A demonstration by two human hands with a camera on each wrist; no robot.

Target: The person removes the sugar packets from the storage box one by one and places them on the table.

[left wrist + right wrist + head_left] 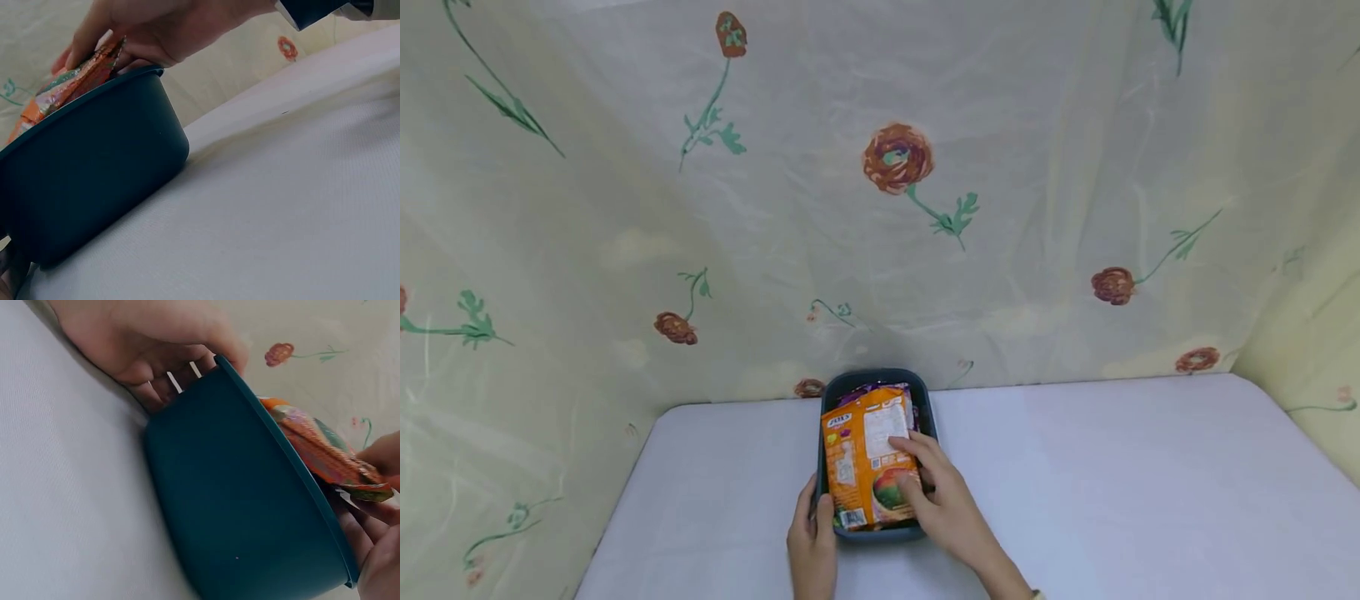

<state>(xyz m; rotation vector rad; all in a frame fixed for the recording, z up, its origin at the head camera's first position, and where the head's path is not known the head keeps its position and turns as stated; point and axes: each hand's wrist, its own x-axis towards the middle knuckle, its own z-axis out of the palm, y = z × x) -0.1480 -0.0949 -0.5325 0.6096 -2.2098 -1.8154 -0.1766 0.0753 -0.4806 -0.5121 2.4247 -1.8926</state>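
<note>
A dark teal plastic bin [880, 536] stands on the white table, holding several packets. On top lies an orange snack packet [850, 442] with a fruit picture and a white label panel. My left hand [812, 537] grips the bin's near left side, thumb at the rim and fingers along the outer wall, as the right wrist view also shows. My right hand [943, 500] holds the orange packet at its right edge; in the right wrist view some fingers [356, 531] reach below it, inside the rim. Purple packets [867, 390] show beneath, mostly hidden.
The white tabletop [1097, 492] extends to both sides of the bin. Right behind the bin hangs a pale curtain [1000, 275] with a red flower print, and it continues along the left and right sides.
</note>
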